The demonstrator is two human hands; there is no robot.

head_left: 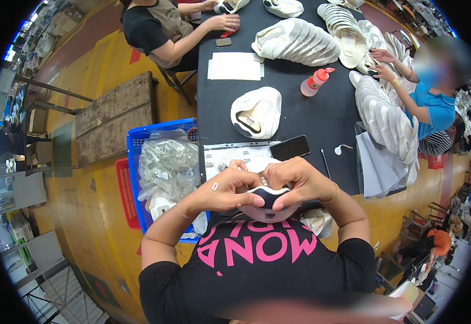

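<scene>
Shoe: a white sneaker with a dark navy opening (268, 201), held close to the chest, just over the near edge of the desk.
Left hand: the left hand (226, 190) is curled around the shoe's left side, thumb pressed on the navy collar; a small tag or sticker sits on the back of the hand.
Right hand: the right hand (296, 181) is closed over the shoe's right side, thumb on the collar opposite the left thumb; a thin bracelet circles the wrist.
Desk: a black desk (322, 116) stretching away from the person.
Just beyond the hands: a printed sheet in a plastic sleeve (230, 156) and a black phone (290, 147) lying side by side.
Mid-desk: another white sneaker (257, 112) on its side; a clear squeeze bottle with a red cap (315, 82); a white paper sheet (235, 66).
Far and right edge: rows of white shoe uppers (300, 40) stacked overlapping.
Left of the desk: a blue plastic crate (134, 156) filled with clear plastic bags.
Others: two people work at the desk's far left and right sides.
</scene>
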